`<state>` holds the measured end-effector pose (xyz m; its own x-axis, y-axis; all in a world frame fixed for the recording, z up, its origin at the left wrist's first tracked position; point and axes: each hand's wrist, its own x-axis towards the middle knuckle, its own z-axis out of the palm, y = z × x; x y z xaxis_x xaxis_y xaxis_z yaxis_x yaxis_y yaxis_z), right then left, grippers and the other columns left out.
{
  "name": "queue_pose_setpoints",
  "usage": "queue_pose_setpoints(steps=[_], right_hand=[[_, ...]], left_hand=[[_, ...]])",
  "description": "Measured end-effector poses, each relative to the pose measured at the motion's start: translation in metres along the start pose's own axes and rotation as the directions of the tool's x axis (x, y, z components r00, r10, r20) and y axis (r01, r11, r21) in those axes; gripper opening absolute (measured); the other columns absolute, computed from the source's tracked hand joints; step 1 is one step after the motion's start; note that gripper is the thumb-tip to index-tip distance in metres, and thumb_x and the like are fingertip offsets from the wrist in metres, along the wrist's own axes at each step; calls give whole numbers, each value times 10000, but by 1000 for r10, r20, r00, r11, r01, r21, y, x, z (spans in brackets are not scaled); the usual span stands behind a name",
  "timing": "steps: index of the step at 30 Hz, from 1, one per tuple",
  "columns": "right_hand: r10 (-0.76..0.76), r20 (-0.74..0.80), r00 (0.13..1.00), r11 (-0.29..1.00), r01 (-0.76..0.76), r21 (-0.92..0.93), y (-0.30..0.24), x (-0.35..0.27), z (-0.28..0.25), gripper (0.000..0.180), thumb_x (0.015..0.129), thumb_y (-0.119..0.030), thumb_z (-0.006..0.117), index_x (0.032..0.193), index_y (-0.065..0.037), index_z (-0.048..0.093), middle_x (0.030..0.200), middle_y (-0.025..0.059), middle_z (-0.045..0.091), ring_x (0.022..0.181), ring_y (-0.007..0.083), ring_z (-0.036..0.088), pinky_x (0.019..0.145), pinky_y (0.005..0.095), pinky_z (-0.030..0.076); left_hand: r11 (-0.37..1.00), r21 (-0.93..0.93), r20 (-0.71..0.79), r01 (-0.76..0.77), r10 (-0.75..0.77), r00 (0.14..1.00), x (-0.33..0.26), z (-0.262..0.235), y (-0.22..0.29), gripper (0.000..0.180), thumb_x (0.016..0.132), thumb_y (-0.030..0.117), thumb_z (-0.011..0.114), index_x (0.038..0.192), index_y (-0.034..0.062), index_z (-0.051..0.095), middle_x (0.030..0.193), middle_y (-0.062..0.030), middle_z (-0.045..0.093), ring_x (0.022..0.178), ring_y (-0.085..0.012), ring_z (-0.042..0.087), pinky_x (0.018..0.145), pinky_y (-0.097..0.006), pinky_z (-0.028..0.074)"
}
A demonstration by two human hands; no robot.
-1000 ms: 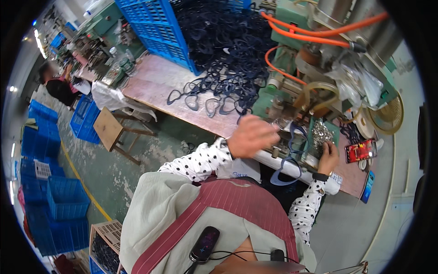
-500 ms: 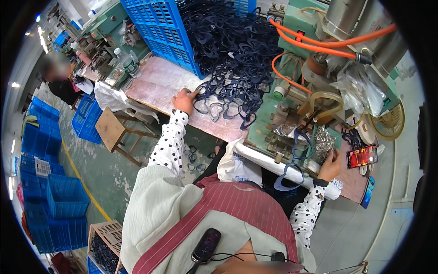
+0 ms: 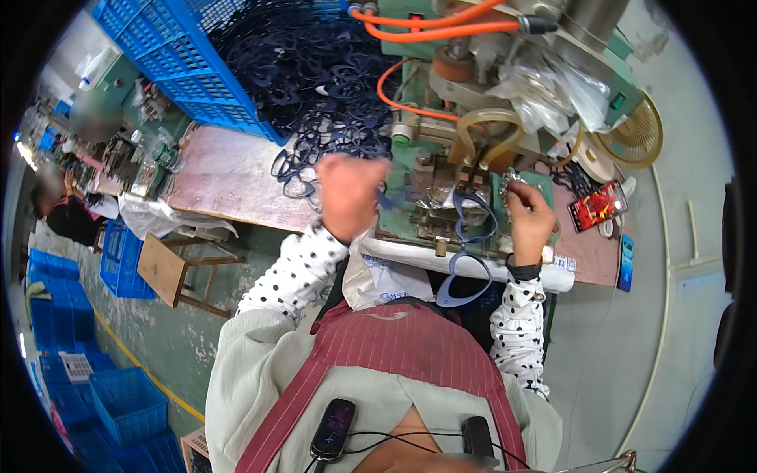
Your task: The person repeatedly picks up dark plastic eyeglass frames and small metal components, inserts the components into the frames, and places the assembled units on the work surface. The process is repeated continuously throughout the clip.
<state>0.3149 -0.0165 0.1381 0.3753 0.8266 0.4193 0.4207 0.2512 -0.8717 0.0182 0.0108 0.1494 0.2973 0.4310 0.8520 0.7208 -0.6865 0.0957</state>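
My left hand [image 3: 347, 193] is smeared by motion in front of the bench edge, between the pile and the machine. A dark blue smear shows at its fingertips; whether they grip it is unclear. My right hand [image 3: 530, 221] has its fingertips drawn together at a heap of small shiny metal pieces [image 3: 509, 180] on the machine's green bed; anything in the pinch is too small to name. Between my hands a blue eyeglass frame [image 3: 464, 277] hangs down from the machine's fixture [image 3: 449, 197], its lower rim over the front edge.
A tipped blue crate [image 3: 197, 67] spills dark blue eyeglass frames [image 3: 307, 87] onto the pinkish bench [image 3: 225, 169]. Orange hoses [image 3: 441, 30] cross the machine. At right lie a lit phone [image 3: 597, 206] and a small fan [image 3: 631, 130]. A wooden stool [image 3: 165, 268] and blue crates [image 3: 130, 402] stand left.
My left hand has left the loose frames on the bench and moved right, toward the machine. My right hand has shifted onto the metal pieces. The view has turned and shifted.
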Motion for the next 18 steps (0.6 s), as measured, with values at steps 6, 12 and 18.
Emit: queue_pose_setpoints(steps=[6,12,18], right_hand=[[159,236,958,929,-227,293,-56,-15,13,257,779,15,698,1030,7,645,817,21,672,711,39,562,601,203,443],[203,173,964,935,-243,259,-57,-9,26,428,727,-18,745,1088,14,517,784,81,681,676,84,591,618,228,469],[195,192,962,910,-251,329,-61,-8,34,502,728,-17,738,1152,19,473,780,76,679,682,87,585,617,231,473]], left_hand=[[880,-385,-29,-280,291,956,20,17,88,399,724,103,640,1122,81,650,926,-36,667,857,-200,636,894,-407,463],[757,-567,-24,-325,379,925,17,29,82,423,722,66,639,1144,34,629,929,-66,656,799,-228,627,873,-416,488],[674,-604,-93,-425,471,877,19,13,88,400,729,58,631,1127,19,628,911,-74,652,794,-239,628,850,-402,498]])
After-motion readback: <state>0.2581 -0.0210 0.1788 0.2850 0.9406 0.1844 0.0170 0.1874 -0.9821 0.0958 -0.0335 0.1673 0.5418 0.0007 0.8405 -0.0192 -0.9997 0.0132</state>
